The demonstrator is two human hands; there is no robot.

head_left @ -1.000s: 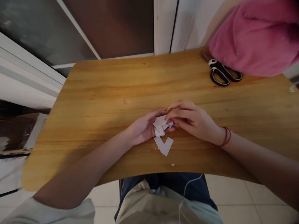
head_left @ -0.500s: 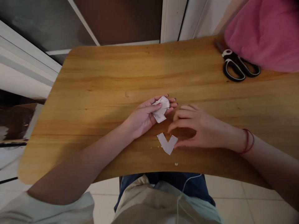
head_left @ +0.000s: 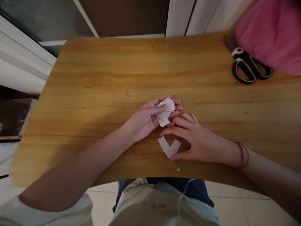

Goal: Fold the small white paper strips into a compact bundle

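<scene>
Several small white paper pieces (head_left: 167, 108) lie in a stack across my left hand (head_left: 147, 117), the thumb pressing them against the palm and fingers. Writing shows on the lower piece. Below them, a V-shaped paper cutout (head_left: 169, 148) rests on the wooden table. Over it is my right hand (head_left: 191, 135), thumb and fingers apart in a wide curve. Its thumb tip is at the cutout's lower right edge; whether they touch I cannot tell. No paper is held in this hand.
Black-handled scissors (head_left: 250, 67) lie at the table's far right, beside a pink cloth item (head_left: 270, 34). Tiny paper scraps (head_left: 178, 169) sit near the front edge of the wooden table (head_left: 105, 88). A thin white cord (head_left: 179, 204) hangs over my lap.
My right hand has moved left and down over the V-shaped cutout, with its fingers spreading wider. My left hand still holds the paper stack. The view has shifted slightly.
</scene>
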